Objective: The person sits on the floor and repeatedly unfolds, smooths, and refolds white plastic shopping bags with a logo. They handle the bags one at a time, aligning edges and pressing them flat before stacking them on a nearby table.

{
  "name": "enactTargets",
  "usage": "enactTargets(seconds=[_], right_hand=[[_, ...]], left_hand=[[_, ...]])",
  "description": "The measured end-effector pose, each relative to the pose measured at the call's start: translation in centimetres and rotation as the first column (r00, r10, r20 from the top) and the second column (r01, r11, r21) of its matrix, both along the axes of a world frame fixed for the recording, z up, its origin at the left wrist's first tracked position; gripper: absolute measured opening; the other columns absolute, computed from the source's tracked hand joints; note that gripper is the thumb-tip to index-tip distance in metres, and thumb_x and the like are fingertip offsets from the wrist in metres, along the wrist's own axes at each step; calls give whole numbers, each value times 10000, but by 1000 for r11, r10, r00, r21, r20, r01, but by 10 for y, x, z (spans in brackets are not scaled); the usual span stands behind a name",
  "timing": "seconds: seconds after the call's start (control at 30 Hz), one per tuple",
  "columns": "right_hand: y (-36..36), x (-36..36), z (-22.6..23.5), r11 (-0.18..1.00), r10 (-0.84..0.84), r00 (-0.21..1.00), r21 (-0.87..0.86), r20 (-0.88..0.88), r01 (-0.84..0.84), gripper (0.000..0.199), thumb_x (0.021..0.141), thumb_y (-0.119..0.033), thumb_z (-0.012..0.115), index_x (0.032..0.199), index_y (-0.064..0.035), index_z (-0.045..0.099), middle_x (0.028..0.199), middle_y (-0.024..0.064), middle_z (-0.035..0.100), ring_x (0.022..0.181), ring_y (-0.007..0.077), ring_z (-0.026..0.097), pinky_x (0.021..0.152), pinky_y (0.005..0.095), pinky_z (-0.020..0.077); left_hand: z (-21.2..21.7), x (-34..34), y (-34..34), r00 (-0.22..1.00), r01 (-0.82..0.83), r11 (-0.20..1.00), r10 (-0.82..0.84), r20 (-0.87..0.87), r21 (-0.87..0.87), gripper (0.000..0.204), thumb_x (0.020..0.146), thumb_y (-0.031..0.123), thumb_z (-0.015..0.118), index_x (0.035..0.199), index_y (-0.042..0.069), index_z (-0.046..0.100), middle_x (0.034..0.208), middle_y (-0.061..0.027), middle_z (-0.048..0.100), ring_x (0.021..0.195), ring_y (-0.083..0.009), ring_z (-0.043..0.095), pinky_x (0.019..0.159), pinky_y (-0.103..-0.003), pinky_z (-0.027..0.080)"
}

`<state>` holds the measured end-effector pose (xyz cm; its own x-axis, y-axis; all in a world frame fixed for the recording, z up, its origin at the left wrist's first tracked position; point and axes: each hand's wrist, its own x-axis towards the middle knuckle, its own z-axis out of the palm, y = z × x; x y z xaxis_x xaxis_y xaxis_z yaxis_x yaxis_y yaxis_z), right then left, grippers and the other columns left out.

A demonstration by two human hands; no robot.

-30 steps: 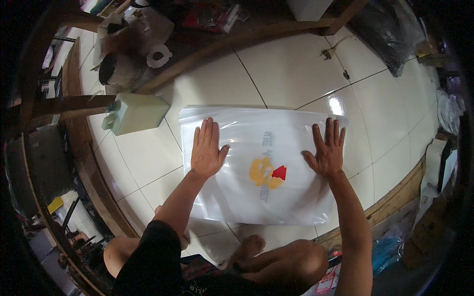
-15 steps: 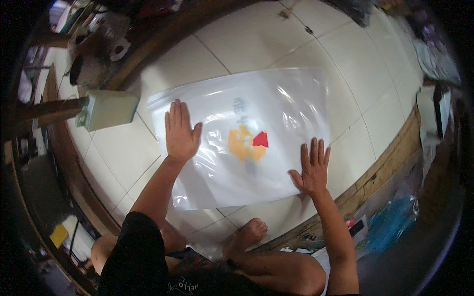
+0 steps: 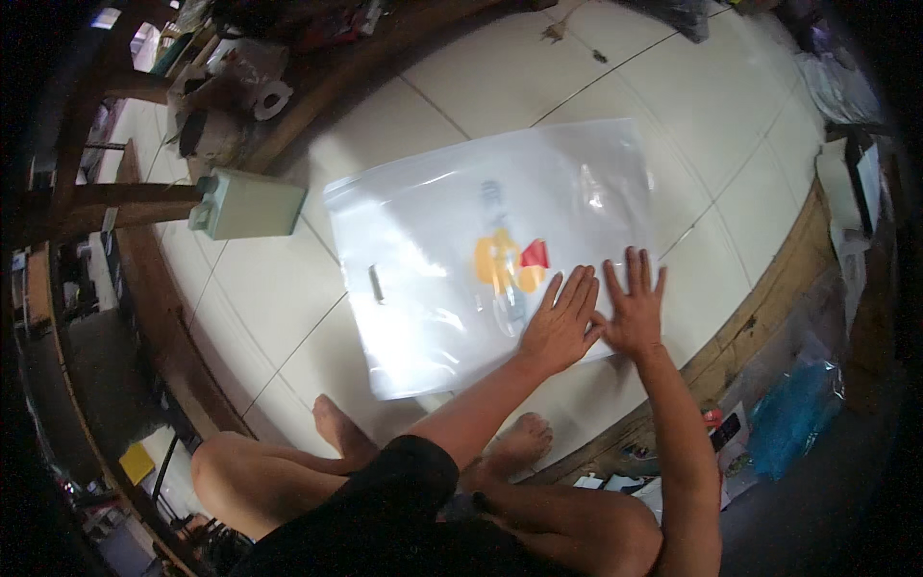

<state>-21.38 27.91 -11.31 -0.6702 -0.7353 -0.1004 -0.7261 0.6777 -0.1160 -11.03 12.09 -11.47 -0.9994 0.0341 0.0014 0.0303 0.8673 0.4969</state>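
A large translucent plastic bag (image 3: 423, 240) lies flat on the tiled floor in front of me, with an orange and red print near its middle. My left hand (image 3: 562, 327) rests on the bag's near right part, fingers stretched out and pointing away from me. Close beside it, my right hand (image 3: 632, 306) lies at the bag's right edge with its fingers spread. The thumb of my right hand meets or nearly meets the left hand. Neither hand grips anything. A small dark slot or mark (image 3: 376, 285) shows near the bag's left side.
To the left, a pale green jerrycan (image 3: 255, 205) stands beside a wooden leg. A wooden beam (image 3: 760, 313) borders the floor on the right, with a blue plastic bundle (image 3: 793, 418) beyond it. A paper roll (image 3: 272, 99) sits at the upper left. My bare feet (image 3: 524, 444) are near the bag.
My left hand has moved from the bag's left side across to the right, beside my right hand. The right hand stays near the right edge. The whole view has shifted slightly.
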Motion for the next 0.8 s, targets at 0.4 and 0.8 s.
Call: enactTargets(seconds=[0.4, 0.8], right_hand=[[-7, 3, 9, 1000, 8, 1000, 30, -20, -8, 873, 799, -582, 643, 1502, -136, 380, 1585, 236, 221, 1472, 443, 163, 1116, 708, 127], [-4, -61, -18, 663, -503, 627, -199, 595, 722, 599, 868, -254, 714, 1364, 13, 509, 1246, 248, 572, 1141, 373, 572, 1005, 406, 451]], left_hand=[[1, 155, -172, 925, -308, 923, 347, 151, -232, 763, 933, 389, 571, 1490, -43, 279, 1572, -220, 252, 1476, -352, 208, 1203, -516, 143], [22, 153, -227, 302, -938, 340, 898, 321, -67, 768, 757, 405, 735, 1242, -118, 449, 1182, -339, 522, 1107, -455, 523, 995, -517, 411]])
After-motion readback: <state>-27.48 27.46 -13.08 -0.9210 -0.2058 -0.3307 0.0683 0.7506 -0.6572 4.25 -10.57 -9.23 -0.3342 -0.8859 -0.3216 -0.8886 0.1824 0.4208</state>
